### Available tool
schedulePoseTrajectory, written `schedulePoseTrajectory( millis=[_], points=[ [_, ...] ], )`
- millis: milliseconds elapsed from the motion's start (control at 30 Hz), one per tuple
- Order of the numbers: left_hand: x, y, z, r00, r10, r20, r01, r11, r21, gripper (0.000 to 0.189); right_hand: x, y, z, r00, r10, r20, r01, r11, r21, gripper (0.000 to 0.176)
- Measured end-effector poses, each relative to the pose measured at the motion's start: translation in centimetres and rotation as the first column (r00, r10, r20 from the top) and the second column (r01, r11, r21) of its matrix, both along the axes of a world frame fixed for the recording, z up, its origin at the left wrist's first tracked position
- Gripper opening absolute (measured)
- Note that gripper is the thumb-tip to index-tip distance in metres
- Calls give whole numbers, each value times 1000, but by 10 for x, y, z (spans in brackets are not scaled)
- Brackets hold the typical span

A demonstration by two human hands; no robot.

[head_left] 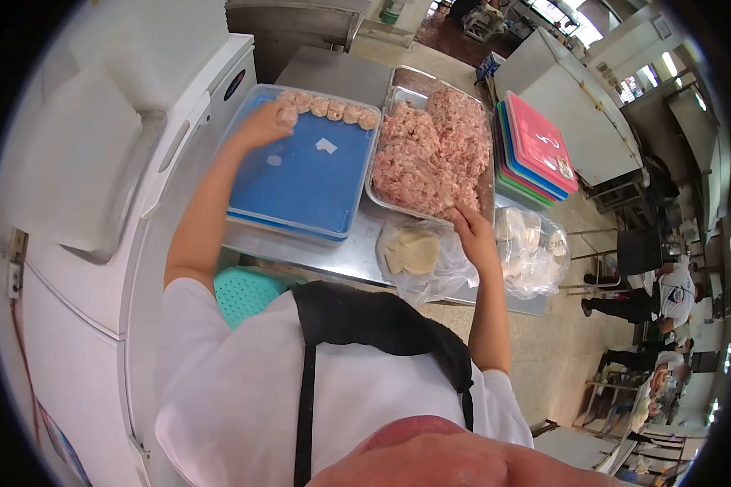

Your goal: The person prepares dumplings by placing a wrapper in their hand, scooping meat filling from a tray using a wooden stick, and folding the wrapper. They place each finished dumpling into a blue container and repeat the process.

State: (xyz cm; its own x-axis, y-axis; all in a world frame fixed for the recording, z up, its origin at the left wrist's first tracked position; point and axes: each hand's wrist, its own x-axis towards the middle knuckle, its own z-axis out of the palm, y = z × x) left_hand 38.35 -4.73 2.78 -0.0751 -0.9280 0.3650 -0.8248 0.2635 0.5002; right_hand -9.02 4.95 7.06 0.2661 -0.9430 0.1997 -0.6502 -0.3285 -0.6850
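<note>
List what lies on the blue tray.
A row of dumplings lines the far edge of the blue tray, with two pale scraps mid-tray. The left hand covers the row's end.

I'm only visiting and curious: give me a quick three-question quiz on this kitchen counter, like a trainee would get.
1. True or false: the left hand is at the row of dumplings on the blue tray.
2. What fills the metal tray? A) minced meat B) rice C) noodles
3. Fill in: the right hand is beside a plastic bag of round ____.
Key: 1 true; 2 A; 3 wrappers.
</note>
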Motion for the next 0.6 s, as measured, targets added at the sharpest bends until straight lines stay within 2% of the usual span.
schedulePoseTrajectory(
  millis=[100, 200, 300, 400, 500, 600],
  points=[
    [22, -18, 13, 985, 150, 83, -159, 981, 107, 49, -17, 20, -9, 978, -173, 119, 144, 964, 223, 29],
    [33, -41, 3, 931, 325, 168, -335, 942, 34, 55, -32, 35, -23, 946, -254, 201, 211, 954, 215, 30],
    [28, -50, 3, 935, 346, 72, -354, 922, 156, 64, -43, 51, -17, 909, -349, 228, 273, 911, 308, 31],
    [27, -58, -10, 960, 260, 104, -269, 960, 81, 72, -46, 61, -10, 874, -435, 216, 343, 868, 360, 31],
    [25, -67, -6, 956, 264, 130, -274, 959, 71, 77, -49, 61, -9, 880, -431, 199, 330, 857, 397, 32],
    [42, -87, -29, 972, 177, 153, -177, 984, -18, 80, -56, 44, -27, 969, -232, 81, 215, 959, 184, 33]
  ],
)
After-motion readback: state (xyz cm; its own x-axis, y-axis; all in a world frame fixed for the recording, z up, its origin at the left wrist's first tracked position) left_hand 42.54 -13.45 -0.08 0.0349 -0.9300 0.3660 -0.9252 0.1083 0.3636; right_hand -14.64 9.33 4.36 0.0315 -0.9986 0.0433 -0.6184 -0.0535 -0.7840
